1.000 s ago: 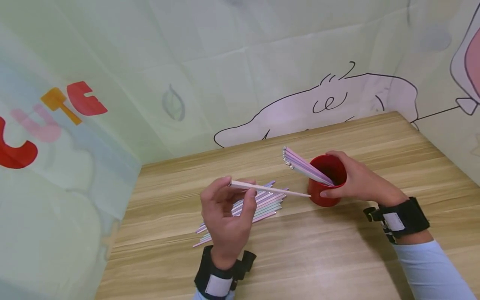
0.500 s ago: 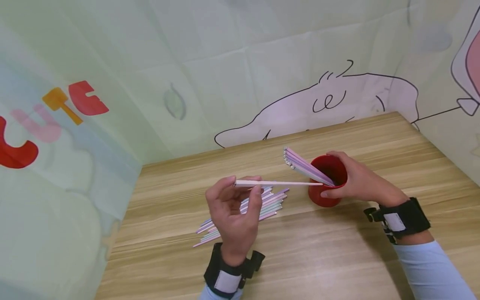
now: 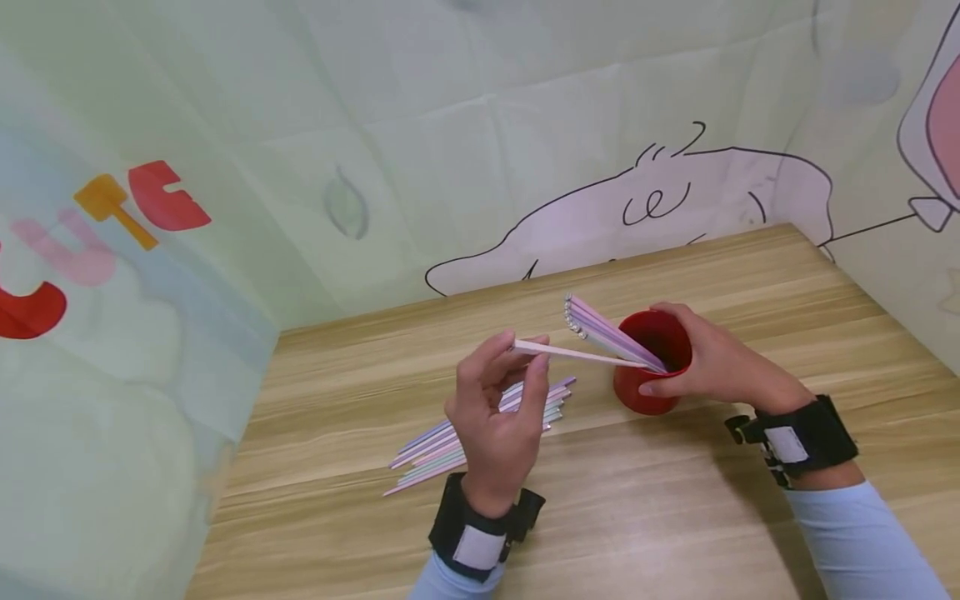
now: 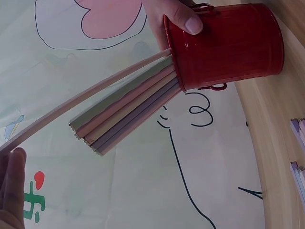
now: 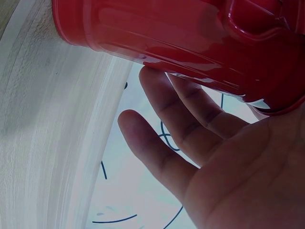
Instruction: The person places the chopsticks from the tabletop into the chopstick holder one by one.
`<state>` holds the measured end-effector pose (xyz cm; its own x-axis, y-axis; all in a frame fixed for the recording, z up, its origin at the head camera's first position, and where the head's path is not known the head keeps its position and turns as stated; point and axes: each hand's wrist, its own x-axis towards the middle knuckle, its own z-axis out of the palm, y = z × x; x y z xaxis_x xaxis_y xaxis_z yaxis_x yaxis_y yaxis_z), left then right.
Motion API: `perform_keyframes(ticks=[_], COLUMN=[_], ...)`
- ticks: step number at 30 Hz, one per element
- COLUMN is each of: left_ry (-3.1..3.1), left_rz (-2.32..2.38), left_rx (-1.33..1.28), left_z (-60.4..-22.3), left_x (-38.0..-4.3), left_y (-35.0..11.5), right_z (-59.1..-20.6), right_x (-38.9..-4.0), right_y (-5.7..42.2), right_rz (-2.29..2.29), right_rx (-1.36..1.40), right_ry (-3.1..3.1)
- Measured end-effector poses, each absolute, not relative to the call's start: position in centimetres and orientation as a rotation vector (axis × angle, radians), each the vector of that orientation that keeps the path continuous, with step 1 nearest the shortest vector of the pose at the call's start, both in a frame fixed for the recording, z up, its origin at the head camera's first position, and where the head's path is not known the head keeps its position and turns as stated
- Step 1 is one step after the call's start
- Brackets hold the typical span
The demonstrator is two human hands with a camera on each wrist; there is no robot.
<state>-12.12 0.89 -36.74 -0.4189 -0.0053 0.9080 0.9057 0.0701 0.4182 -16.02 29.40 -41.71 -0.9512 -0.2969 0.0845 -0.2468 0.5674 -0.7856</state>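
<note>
My left hand (image 3: 498, 421) pinches a pale, tapered chopstick (image 3: 577, 354) by its thick end. The thin tip overlaps the mouth of a small red pail (image 3: 645, 400); in the left wrist view, the chopstick (image 4: 71, 101) reaches its rim. My right hand (image 3: 720, 360) grips that pail (image 4: 228, 47) at the rim, thumb on the near side, with other fingers (image 5: 164, 93) along the far wall in the right wrist view. A bundle of pastel chopsticks (image 3: 607, 329) leans inside, thick shiny ends sticking out to the left. The tips inside the pail are hidden.
Several pastel chopsticks (image 3: 431, 450) lie in a loose row on the wooden table (image 3: 600, 525), partly behind my left hand. A printed cloth backdrop (image 3: 405, 150) rises at the table's back and left edges. Small loop handles (image 4: 214, 87) stick out from the pail's sides.
My left hand has moved right and slightly up, bringing the chopstick's tip from beside the pail's outer wall to its mouth. My right hand and the pail have stayed in place.
</note>
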Motion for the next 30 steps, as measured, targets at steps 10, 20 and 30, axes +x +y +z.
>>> perform_keyframes(ticks=[10, 20, 30], left_ry=[-1.728, -1.757, -1.823], left_rz=[-1.311, -1.292, -1.248], left_rx=[-0.894, -0.882, -0.844], left_z=[-36.4, -36.4, -37.1], left_x=[-12.5, -13.0, -13.5], left_y=[1.7, 1.3, -0.2], right_z=[-42.1, -42.2, -42.1], right_x=[-15.9, -16.3, -16.4], right_y=[28.9, 29.2, 29.2], right_rz=[-1.353, -1.350, -1.333], right_rx=[-0.472, -0.470, -0.457], right_ry=[2.730, 2.736, 2.743])
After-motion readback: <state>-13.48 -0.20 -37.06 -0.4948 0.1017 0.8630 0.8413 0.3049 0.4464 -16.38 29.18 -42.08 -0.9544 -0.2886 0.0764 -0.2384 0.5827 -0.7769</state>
